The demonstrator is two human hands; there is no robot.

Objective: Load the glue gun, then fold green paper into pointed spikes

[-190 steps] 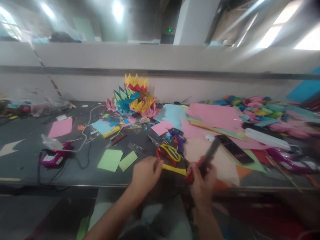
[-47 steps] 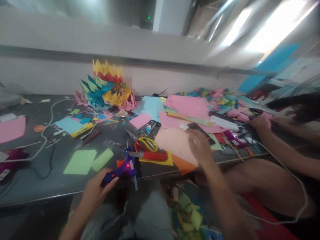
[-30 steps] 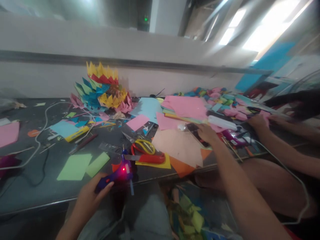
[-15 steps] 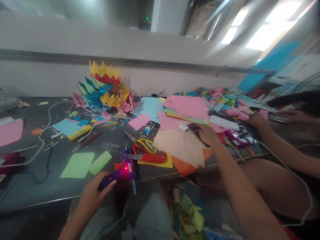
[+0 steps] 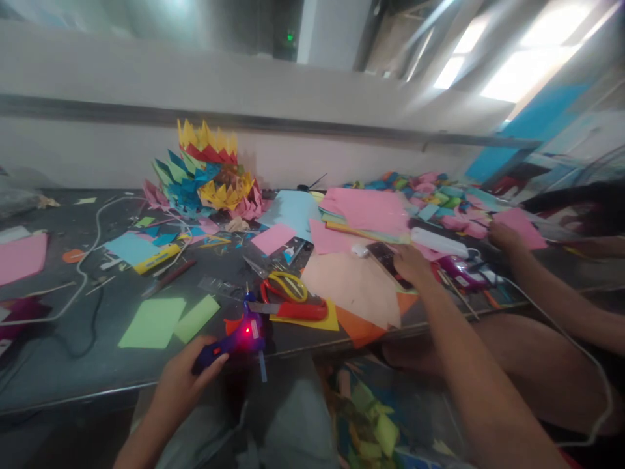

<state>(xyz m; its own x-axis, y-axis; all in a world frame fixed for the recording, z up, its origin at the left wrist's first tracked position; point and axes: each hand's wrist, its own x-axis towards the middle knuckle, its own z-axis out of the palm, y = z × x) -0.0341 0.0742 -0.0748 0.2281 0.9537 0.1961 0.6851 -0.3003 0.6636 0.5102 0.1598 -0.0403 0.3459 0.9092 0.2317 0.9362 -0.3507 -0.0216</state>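
In the head view my left hand [image 5: 188,370] is closed around the handle of a dark blue glue gun [image 5: 238,339]. A red light glows on its body, and a clear glue stick [image 5: 263,367] hangs out of its rear end. The nozzle points away from me, beside red-handled scissors [image 5: 301,309] and yellow-handled scissors [image 5: 290,286]. My right hand [image 5: 413,264] reaches forward with its fingers partly extended at the right edge of a dark phone [image 5: 388,262]. That phone lies on a peach paper sheet [image 5: 351,290].
A folded-paper model [image 5: 208,176] of several colours stands near the wall. Pink sheets [image 5: 366,208], green paper pieces [image 5: 152,322] and a yellow cutter [image 5: 157,258] lie about. To the right are a white power strip [image 5: 438,241] and a co-worker's hand [image 5: 505,238] by pink paper.
My right hand has drawn back slightly, uncovering more of the phone. My left hand keeps the glue gun in place. The co-worker's pink paper now shows more fully.
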